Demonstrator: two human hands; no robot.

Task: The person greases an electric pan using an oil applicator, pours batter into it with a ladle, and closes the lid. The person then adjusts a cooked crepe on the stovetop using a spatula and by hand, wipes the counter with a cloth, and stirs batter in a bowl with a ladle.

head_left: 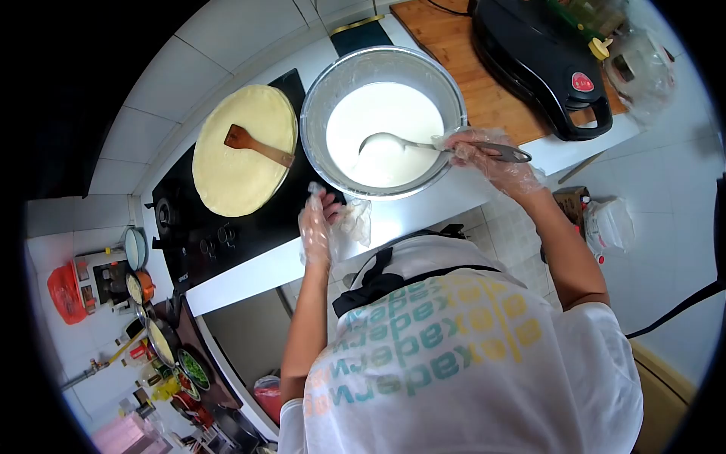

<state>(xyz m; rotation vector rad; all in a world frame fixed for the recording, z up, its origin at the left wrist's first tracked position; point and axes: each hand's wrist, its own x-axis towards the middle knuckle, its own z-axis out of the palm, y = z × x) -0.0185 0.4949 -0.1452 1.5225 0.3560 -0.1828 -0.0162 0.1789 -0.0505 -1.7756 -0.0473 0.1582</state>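
Note:
My right hand (491, 160), in a clear plastic glove, grips the handle of a metal ladle (417, 144). The ladle's head dips into a thin white liquid (382, 113) inside a large metal basin (316, 125). Loosely bent, with its fingers apart, my gloved left hand (318, 225) hovers by the counter's front edge and holds nothing visible. Beside it lies a crumpled white cloth or tissue (357, 222). Left of the basin is a pile of pale round flatbreads (234, 178), with a wooden spatula (261, 148) resting on top.
The flatbreads sit over a black gas stove (200, 227) with knobs at its front. To the right, a black electric griddle (529, 64), lid down, stands on a wooden board (446, 38). Pans and bowls, one with chopped greens (193, 369), crowd the far left counter.

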